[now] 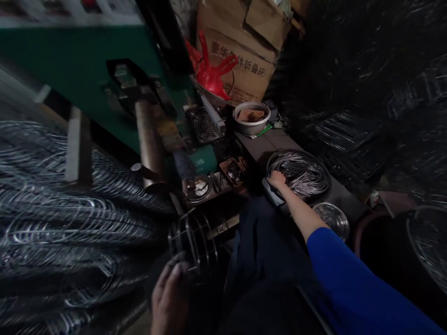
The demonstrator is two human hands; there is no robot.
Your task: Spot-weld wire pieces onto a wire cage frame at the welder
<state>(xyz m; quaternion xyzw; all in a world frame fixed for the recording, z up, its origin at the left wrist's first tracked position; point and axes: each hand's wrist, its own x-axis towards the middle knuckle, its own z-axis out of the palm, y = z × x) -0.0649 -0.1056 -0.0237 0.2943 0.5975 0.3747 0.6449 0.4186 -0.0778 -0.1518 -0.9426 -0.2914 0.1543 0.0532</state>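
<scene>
Right hand (277, 179) closes on the wire rings (300, 173) at centre right, left hand (171, 291) clasps the wire guard (193, 242) at bottom centre, next needing one ring drawn free.

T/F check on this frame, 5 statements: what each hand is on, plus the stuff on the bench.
1. The right hand rests at the edge of a round tray of thin wire pieces. True.
2. The left hand holds a red plastic item. False: it is on a round wire frame; the red plastic item sits far off by the cardboard box.
3. The right sleeve is blue. True.
4. The metal bowl stands on the person's lap. False: it stands on the bench near the box.
5. The machine body is yellow. False: green.
</scene>
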